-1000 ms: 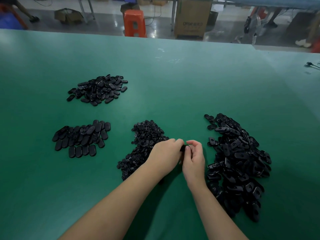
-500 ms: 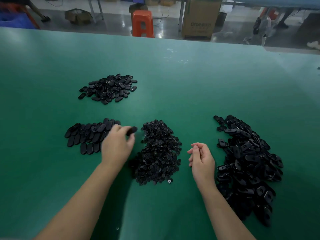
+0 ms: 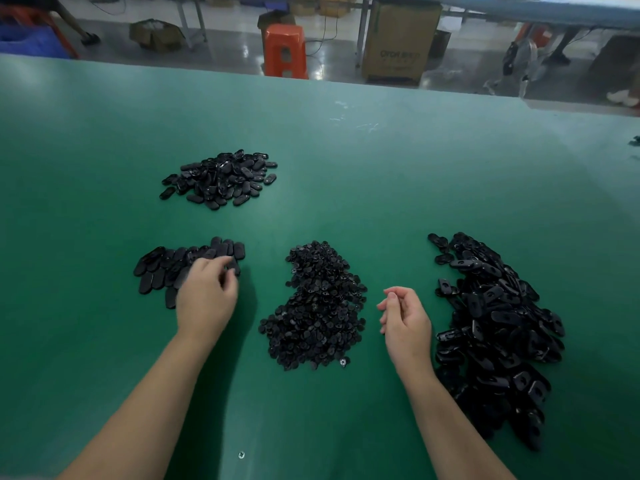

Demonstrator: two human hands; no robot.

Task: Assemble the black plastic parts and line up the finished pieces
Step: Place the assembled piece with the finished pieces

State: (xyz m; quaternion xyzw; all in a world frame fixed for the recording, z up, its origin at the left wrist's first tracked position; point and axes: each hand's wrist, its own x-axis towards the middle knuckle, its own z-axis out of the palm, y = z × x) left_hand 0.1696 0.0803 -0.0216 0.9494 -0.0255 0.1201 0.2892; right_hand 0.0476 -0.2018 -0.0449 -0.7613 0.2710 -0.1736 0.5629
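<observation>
On the green table (image 3: 346, 174) lie four groups of black plastic parts. A lined-up row of finished oval pieces (image 3: 166, 268) is at the left. My left hand (image 3: 207, 296) hovers over the row's right end, its curled fingertips pinching one oval piece (image 3: 236, 268) low against the row. A heap of small round parts (image 3: 318, 306) sits in the middle, and a big heap of larger slotted shells (image 3: 495, 320) at the right. Between those two heaps my right hand (image 3: 405, 320) hangs loosely curled, holding nothing.
A further loose heap of oval pieces (image 3: 221, 180) lies behind the row. One small stray part (image 3: 241, 454) rests near the front edge. Beyond the table's far edge stand an orange stool (image 3: 284, 50) and a cardboard box (image 3: 398, 39).
The hands parted from joining a piece at the centre. My left hand carried the piece left and lowered it onto the row's right end. My right hand drew back, empty.
</observation>
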